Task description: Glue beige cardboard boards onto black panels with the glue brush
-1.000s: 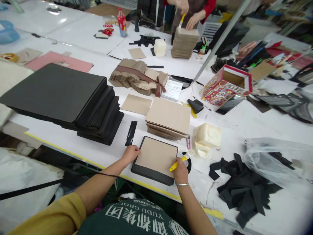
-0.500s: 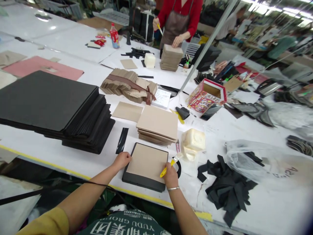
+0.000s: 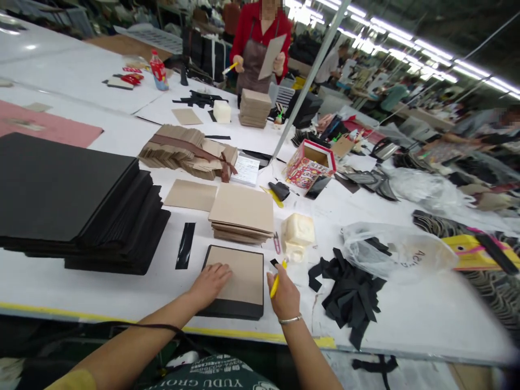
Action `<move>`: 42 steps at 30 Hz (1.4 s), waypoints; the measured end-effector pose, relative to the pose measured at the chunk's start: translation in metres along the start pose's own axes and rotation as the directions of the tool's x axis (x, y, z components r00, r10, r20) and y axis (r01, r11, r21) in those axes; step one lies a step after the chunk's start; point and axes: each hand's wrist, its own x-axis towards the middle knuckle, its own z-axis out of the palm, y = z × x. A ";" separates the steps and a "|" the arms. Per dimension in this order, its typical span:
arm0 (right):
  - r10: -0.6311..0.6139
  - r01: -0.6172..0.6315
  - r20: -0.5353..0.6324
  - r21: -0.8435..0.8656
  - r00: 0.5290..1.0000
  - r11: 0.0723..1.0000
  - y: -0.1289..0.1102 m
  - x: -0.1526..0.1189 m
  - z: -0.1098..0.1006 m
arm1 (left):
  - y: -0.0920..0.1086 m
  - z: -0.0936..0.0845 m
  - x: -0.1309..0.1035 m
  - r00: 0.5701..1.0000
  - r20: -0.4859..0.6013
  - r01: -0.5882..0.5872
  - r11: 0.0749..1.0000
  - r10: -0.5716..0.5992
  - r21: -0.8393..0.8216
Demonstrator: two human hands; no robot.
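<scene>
My left hand [image 3: 211, 283] lies flat, fingers spread, on the left side of a beige board [image 3: 246, 273]. That board rests on a slightly larger black sheet [image 3: 239, 310], whose dark border shows along the front. To the right of it, my right hand [image 3: 285, 292] is closed around a yellow-handled brush [image 3: 275, 285]; the brush's tip is near a whitish block-like container [image 3: 298, 230]. A small black piece [image 3: 274, 262] shows at my right fingertips; whether I hold it is unclear. Behind the board sits a stack of beige boards [image 3: 242, 208].
A tall stack of black sheets [image 3: 60, 189] stands at the left, with a glossy black strip [image 3: 186, 245] beside it. Black strips [image 3: 351, 295] lie in a heap at the right near a plastic bag [image 3: 398, 252]. Across the table, a person [image 3: 262, 49] holds a brush and a board.
My left hand has moved from the board's left edge onto its surface. My right hand with the brush has moved off the board to its right. The person opposite has lifted a board.
</scene>
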 end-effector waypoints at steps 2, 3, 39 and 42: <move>0.086 -0.086 0.014 0.304 0.996 0.949 -0.016 0.009 -0.009 | 0.008 0.006 -0.001 0.999 0.054 -0.005 1.000 0.004 0.016; 0.133 -0.149 0.068 0.447 0.989 0.882 -0.026 0.016 -0.008 | 0.011 0.008 -0.002 0.998 0.064 0.014 1.000 -0.016 0.018; -0.088 0.113 0.105 -0.267 0.991 0.957 0.078 0.019 0.027 | 0.018 0.008 -0.001 0.989 0.096 0.111 0.994 -0.110 -0.007; -0.054 0.071 0.109 -0.160 0.993 0.985 0.073 0.017 0.028 | 0.023 0.000 0.005 0.987 0.057 0.159 0.971 -0.151 -0.177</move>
